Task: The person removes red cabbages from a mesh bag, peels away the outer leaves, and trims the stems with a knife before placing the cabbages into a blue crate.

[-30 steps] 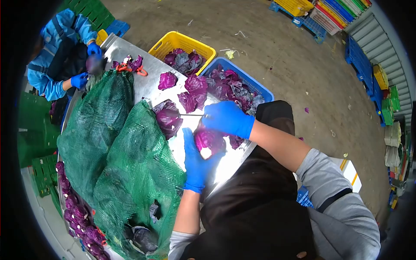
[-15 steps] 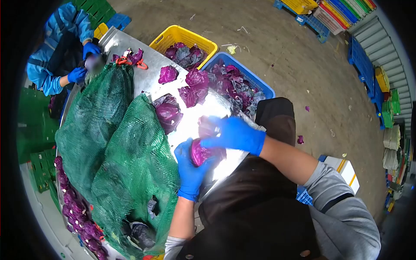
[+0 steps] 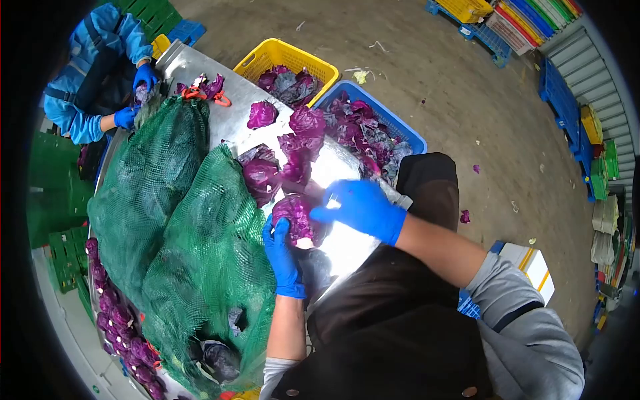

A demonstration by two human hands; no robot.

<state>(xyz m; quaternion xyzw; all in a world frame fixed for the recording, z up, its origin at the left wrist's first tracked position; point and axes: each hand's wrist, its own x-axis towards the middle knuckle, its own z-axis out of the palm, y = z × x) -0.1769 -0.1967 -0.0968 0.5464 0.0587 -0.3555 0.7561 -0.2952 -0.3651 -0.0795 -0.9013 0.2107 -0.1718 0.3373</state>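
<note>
My left hand, in a blue glove, is wrapped round the side of a red cabbage just above the metal table; its pale cut stem faces toward me. My right hand, also blue-gloved and blurred at the fingertips, is just right of the cabbage, thumb and fingers apart with nothing visible between them. A blurred purple leaf shows beyond the cabbage. Loose purple leaves lie on the table to the upper left.
Green mesh sacks cover the table's left side. A yellow crate and a blue crate of leaves stand along the far edge. Several red cabbages line the left edge. Another person in blue works at the far left.
The cabbage has turned in my left hand and moved slightly up and left, so its stem end now shows. My right hand has come off it to the right. A blurred leaf has shifted left.
</note>
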